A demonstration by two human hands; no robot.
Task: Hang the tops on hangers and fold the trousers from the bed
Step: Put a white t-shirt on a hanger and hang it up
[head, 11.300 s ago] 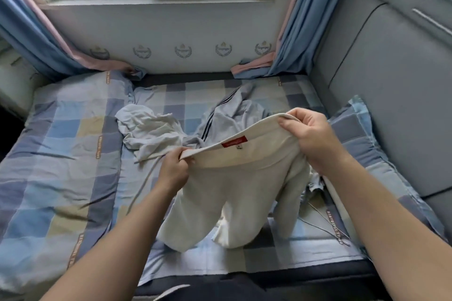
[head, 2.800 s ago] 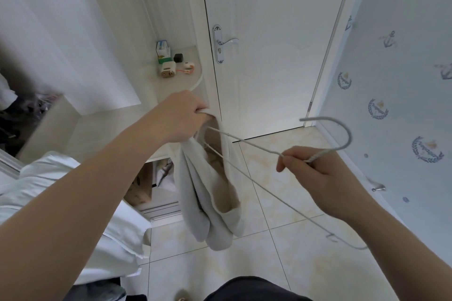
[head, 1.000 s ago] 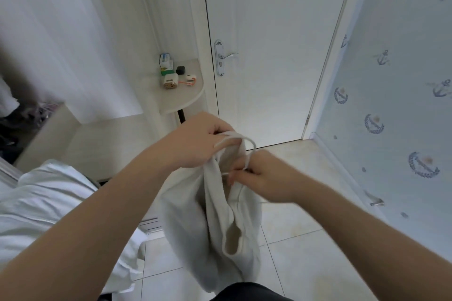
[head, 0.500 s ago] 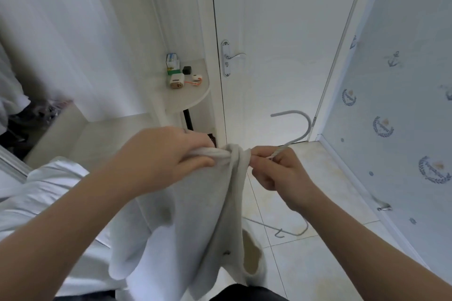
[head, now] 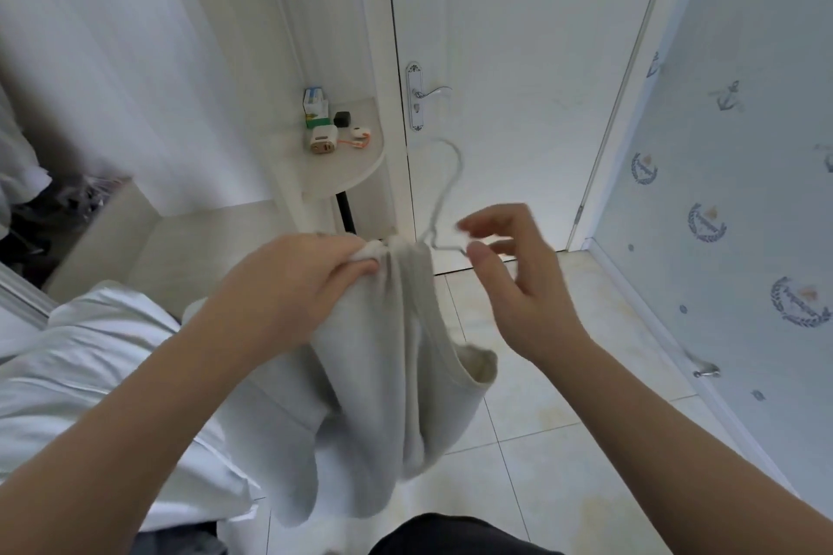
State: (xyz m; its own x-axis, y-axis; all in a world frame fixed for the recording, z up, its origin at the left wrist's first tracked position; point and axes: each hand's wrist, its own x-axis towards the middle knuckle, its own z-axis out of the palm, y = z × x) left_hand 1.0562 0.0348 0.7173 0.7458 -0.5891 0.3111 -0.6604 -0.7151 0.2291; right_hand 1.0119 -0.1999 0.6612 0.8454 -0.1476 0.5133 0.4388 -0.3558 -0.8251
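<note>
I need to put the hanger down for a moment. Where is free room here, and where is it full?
Free: the front edge of the rounded shelf, before the white charger; the floor tiles between the door and the wallpapered wall. Crowded: the shelf's back, with the small box, black cube and orange cable.

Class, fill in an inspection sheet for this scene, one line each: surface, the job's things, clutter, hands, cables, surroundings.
Surface: pale tiled floor.
Job's things: cream top hangs bunched; the hook of the wire hanger sticks up out of it.
Clutter: small boxes and a black cube on the corner shelf; white cloth heaped at left.
Hands: left hand grips the top's bunched edge; right hand open, fingers spread beside the hanger's wire.
Cables: short orange cord on the shelf, possibly a charging lead.
Surroundings: closed white door; anchor-print wallpaper.
</note>
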